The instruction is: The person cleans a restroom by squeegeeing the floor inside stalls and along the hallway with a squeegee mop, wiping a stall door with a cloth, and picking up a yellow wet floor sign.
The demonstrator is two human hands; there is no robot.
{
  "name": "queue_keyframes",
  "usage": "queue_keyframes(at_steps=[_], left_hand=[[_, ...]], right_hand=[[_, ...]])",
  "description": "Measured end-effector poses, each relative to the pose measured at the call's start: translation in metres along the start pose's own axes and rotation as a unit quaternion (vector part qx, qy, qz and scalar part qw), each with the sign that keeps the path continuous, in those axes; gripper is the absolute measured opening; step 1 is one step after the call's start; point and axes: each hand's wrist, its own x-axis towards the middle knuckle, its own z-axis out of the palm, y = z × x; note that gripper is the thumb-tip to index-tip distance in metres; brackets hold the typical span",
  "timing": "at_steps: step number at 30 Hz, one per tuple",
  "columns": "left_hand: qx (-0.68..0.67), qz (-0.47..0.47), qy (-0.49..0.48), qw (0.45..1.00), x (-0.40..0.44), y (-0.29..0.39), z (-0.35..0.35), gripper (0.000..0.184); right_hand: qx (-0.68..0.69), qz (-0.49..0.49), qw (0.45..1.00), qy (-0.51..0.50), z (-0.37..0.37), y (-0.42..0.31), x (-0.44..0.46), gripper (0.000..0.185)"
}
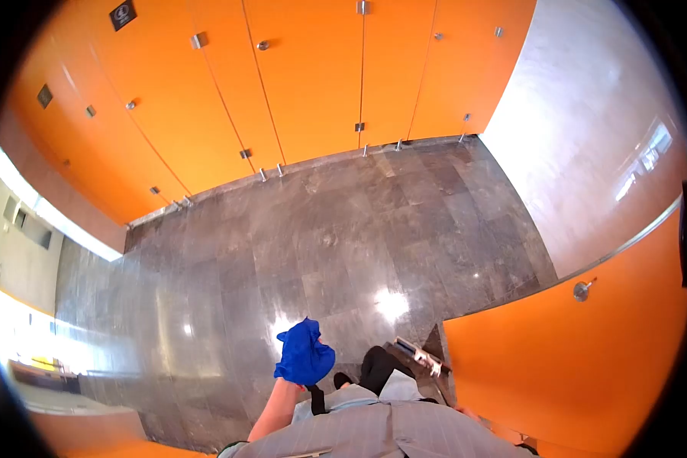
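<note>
A bunched blue cloth (305, 353) covers most of my left hand (320, 341), which is closed around it. Bare forearm shows below the cloth, and only a little of the fingers peeks out at its edge. The cloth hangs in front of me above the floor. Of my right arm (469, 414), just a sliver of skin appears beside my body near the orange panel. The fingers of that hand are hidden, so what they hold cannot be made out.
Orange cubicle doors (313, 84) with metal knobs line the far side. Dark grey tile floor (320, 229) lies between. An orange door panel (565, 351) stands close on my right, with a metallic object (420, 356) by its edge. A pale glossy wall (580, 130) rises behind it.
</note>
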Motion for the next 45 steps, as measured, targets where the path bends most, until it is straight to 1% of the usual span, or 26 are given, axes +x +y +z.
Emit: queue_keyframes(at_steps=[2, 3, 4, 5, 6, 7, 8, 9, 10, 11, 13, 14, 17, 18, 20, 23, 25, 27, 29, 31, 33, 34, 35, 39, 42, 45], left_hand=[[-0.22, -0.116, -0.057, 0.967, 0.019, 0.047, 0.017, 0.021], [-0.212, -0.12, -0.065, 0.968, 0.043, 0.041, 0.011, 0.021], [0.094, 0.106, -0.073, 0.987, 0.071, 0.03, 0.003, 0.02], [0.117, 0.116, -0.08, 0.983, 0.091, 0.033, 0.001, 0.019], [0.081, 0.075, -0.09, 0.99, 0.112, 0.037, 0.001, 0.019], [0.027, 0.023, -0.096, 0.995, 0.133, 0.043, 0.0, 0.018], [-0.019, -0.022, -0.097, 0.995, 0.152, 0.048, -0.002, 0.017], [-0.04, -0.055, -0.095, 0.993, 0.169, 0.052, -0.005, 0.017], [-0.052, -0.09, -0.087, 0.991, 0.181, 0.056, -0.008, 0.016], [-0.05, -0.117, -0.084, 0.988, 0.191, 0.062, -0.011, 0.015], [-0.047, -0.16, -0.082, 0.983, 0.217, 0.066, -0.015, 0.014], [-0.045, -0.18, -0.081, 0.979, 0.23, 0.069, -0.017, 0.013], [-0.037, -0.233, -0.092, 0.967, 0.273, 0.077, -0.014, 0.012], [-0.032, -0.25, -0.098, 0.963, 0.286, 0.083, -0.014, 0.011], [-0.016, -0.273, -0.121, 0.954, 0.319, 0.091, -0.015, 0.011], [0.013, -0.318, -0.168, 0.933, 0.369, 0.097, -0.017, 0.01], [0.031, -0.358, -0.206, 0.91, 0.399, 0.096, -0.018, 0.01], [0.052, -0.402, -0.262, 0.876, 0.431, 0.093, -0.016, 0.01], [0.08, -0.448, -0.318, 0.832, 0.459, 0.085, -0.013, 0.01], [0.11, -0.488, -0.371, 0.782, 0.479, 0.072, -0.005, 0.011], [0.147, -0.509, -0.41, 0.743, 0.491, 0.058, 0.005, 0.011], [0.165, -0.51, -0.421, 0.732, 0.493, 0.049, 0.007, 0.012], [0.188, -0.501, -0.431, 0.727, 0.492, 0.042, 0.004, 0.012], [0.319, -0.398, -0.454, 0.731, 0.482, 0.022, -0.031, 0.014], [0.442, -0.273, -0.469, 0.714, 0.473, 0.013, -0.069, 0.015], [0.558, -0.137, -0.476, 0.666, 0.455, 0.002, -0.121, 0.016]], right_hand=[[0.011, -0.007, 1.0, -0.011, 0.022, -0.019, 0.019, 0.024], [0.022, -0.008, 1.0, -0.017, 0.034, -0.036, 0.032, 0.025], [0.037, -0.008, 0.999, -0.022, 0.048, -0.059, 0.049, 0.025], [0.085, 0.021, 0.996, -0.023, 0.064, -0.088, 0.066, 0.024], [0.133, 0.053, 0.989, -0.027, 0.081, -0.119, 0.086, 0.024], [0.0, -0.052, 0.997, -0.053, 0.089, -0.147, 0.115, 0.026], [0.217, 0.109, 0.968, -0.067, 0.106, -0.186, 0.139, 0.026], [0.032, -0.06, 0.993, -0.092, 0.122, -0.212, 0.167, 0.027], [-0.189, -0.235, 0.952, -0.056, 0.162, -0.243, 0.165, 0.028], [-0.195, -0.242, 0.951, 0.002, 0.179, -0.271, 0.186, 0.029], [-0.006, -0.103, 0.989, -0.104, 0.209, -0.336, 0.229, 0.023], [-0.122, -0.186, 0.974, -0.045, 0.241, -0.363, 0.23, 0.017], [-0.206, -0.229, 0.951, 0.004, 0.318, -0.426, 0.24, 0.018], [-0.039, -0.166, 0.985, -0.016, 0.32, -0.442, 0.273, 0.016], [-0.13, -0.207, 0.967, 0.076, 0.372, -0.456, 0.278, 0.014], [-0.041, -0.201, 0.978, 0.045, 0.423, -0.437, 0.297, 0.014], [-0.047, -0.198, 0.977, 0.063, 0.439, -0.406, 0.319, 0.018], [-0.016, -0.198, 0.977, 0.08, 0.468, -0.366, 0.298, 0.02], [0.061, -0.167, 0.982, 0.058, 0.49, -0.31, 0.289, 0.018], [0.075, -0.14, 0.985, 0.064, 0.513, -0.24, 0.275, 0.018], [0.037, -0.178, 0.98, 0.077, 0.542, -0.169, 0.261, 0.018], [0.1, -0.184, 0.974, 0.092, 0.557, -0.135, 0.262, 0.018], [0.161, -0.186, 0.964, 0.105, 0.574, -0.11, 0.262, 0.018], [0.143, -0.202, 0.959, 0.138, 0.658, -0.058, 0.235, 0.02], [0.149, -0.223, 0.953, 0.143, 0.688, -0.003, 0.239, 0.021], [0.142, -0.197, 0.958, 0.154, 0.711, 0.085, 0.24, 0.022]])
